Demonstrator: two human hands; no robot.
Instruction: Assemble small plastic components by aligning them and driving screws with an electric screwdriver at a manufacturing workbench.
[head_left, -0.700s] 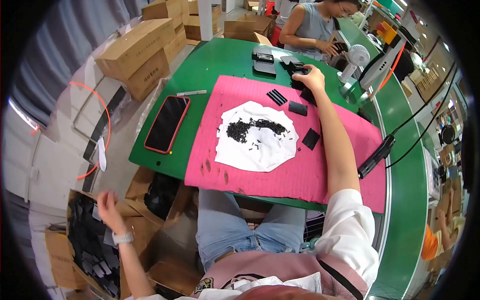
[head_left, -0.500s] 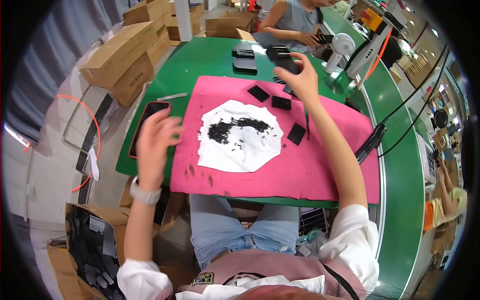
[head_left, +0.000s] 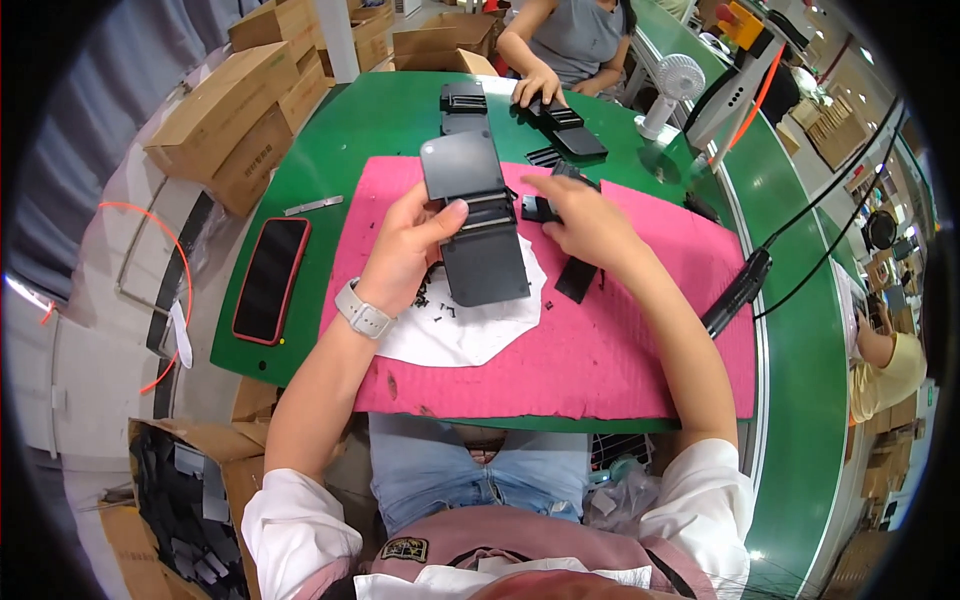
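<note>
My left hand (head_left: pixel 412 240) grips a black hinged plastic piece (head_left: pixel 487 265), two rounded flat panels joined by a slotted middle, with the thumb across its middle. It is raised over a white cloth (head_left: pixel 470 345) and hides most of the small black pieces (head_left: pixel 440 305) there. My right hand (head_left: pixel 590 225) is low over the pink mat's far part, index finger and thumb apart, around dark flat parts (head_left: pixel 538 208); its fingers partly cover them. A black rectangular plate (head_left: pixel 575 281) lies below that hand. Other hinged black pieces (head_left: pixel 580 140) lie beyond the pink mat (head_left: pixel 630 370).
A red-edged phone (head_left: pixel 272 280) and a metal strip (head_left: pixel 313 206) lie left on the green table. A co-worker's hand (head_left: pixel 540 88) touches the far black pieces. A small white fan (head_left: pixel 675 85) stands far right; a black cabled tool (head_left: pixel 738 293) rests on the mat's right edge.
My left hand has moved from near the phone to the middle and now holds a hinged black piece. My right hand has come nearer, down to the mat. The co-worker's hand has reached in.
</note>
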